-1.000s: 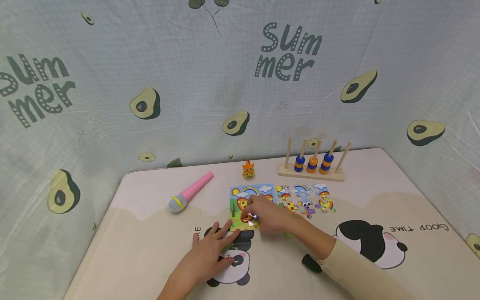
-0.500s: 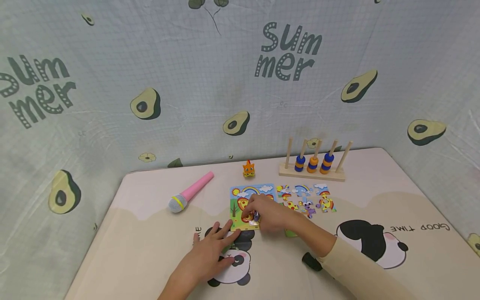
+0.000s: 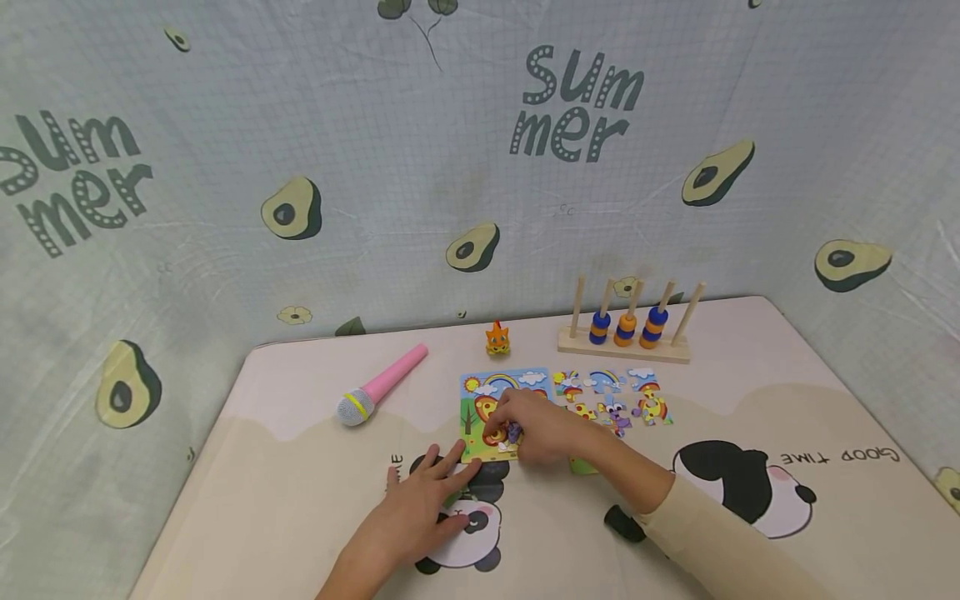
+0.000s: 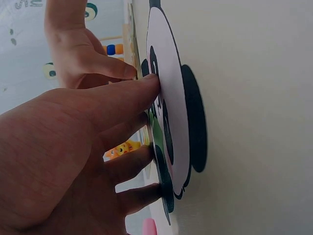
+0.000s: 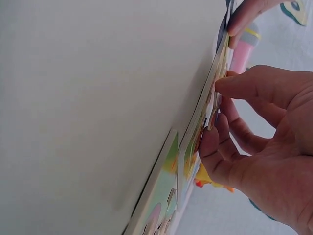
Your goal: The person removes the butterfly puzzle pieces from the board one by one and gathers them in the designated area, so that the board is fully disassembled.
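Note:
A colourful picture puzzle board [image 3: 470, 421] lies on the table in the head view. Over its lower right part, my right hand [image 3: 542, 427] pinches a small puzzle piece [image 3: 513, 432] between thumb and fingers. The right wrist view shows this piece [image 5: 213, 112] edge-on, close against the board; whether it lies flat is hidden by the fingers. My left hand [image 3: 420, 510] rests with spread, straight fingers on the panda print, its fingertips at the board's near left corner. Beside the board on the right are several loose puzzle pieces [image 3: 652, 407], partly covered by my right arm.
A pink toy microphone [image 3: 390, 377] lies at the left. Behind the board sits a small orange toy figure [image 3: 497, 339]. A wooden peg stand [image 3: 622, 347] with blue and orange rings is at the back right, before the patterned cloth wall.
The puzzle piece under my right fingers has turned slightly, and the bright glare on it has faded. Both hands stay in nearly the same place.

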Action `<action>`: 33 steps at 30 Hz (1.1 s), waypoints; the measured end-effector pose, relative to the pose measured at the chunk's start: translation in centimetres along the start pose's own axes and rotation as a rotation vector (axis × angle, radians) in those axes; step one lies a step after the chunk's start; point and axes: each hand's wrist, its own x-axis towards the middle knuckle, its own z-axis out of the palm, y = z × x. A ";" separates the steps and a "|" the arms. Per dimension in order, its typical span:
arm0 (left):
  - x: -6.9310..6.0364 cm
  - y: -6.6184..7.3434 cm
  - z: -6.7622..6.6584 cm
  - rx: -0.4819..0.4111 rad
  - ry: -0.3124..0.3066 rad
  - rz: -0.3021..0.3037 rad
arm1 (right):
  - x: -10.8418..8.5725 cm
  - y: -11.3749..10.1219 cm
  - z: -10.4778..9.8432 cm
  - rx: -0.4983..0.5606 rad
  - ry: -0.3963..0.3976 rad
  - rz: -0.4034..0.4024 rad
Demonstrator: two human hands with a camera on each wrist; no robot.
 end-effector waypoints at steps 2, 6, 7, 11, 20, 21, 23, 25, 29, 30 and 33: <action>0.0 0.0 0.0 -0.004 -0.001 -0.001 | -0.1 0.2 -0.1 0.014 0.003 -0.001; 0.0 0.0 -0.1 -0.006 -0.003 -0.003 | -0.4 0.5 -0.3 0.045 0.020 -0.011; 0.1 0.0 -0.1 -0.005 -0.003 -0.004 | -0.6 0.5 -0.4 0.045 0.025 -0.018; 0.1 0.0 -0.1 0.007 -0.001 -0.004 | -1.1 0.8 -0.8 0.050 0.044 -0.034; 0.0 0.1 0.0 -0.007 0.002 -0.012 | -2.9 1.8 -1.5 0.029 0.075 -0.030; 0.1 0.1 0.0 -0.010 0.002 -0.013 | -3.2 1.9 -1.6 0.025 0.079 -0.026; 0.0 0.1 0.0 -0.015 0.002 -0.010 | -3.8 2.2 -1.7 0.024 0.086 -0.019; 0.1 0.1 0.0 -0.018 0.001 -0.010 | -4.4 2.5 -1.8 0.021 0.089 -0.017; 0.0 0.1 0.0 -0.022 0.003 -0.003 | -5.6 3.2 -2.0 0.026 0.093 -0.016; 0.0 0.1 0.0 -0.021 0.004 -0.001 | -6.0 3.4 -2.0 0.024 0.093 -0.013; 0.0 0.1 0.0 -0.024 0.009 0.002 | -6.9 3.9 -2.1 0.017 0.100 -0.009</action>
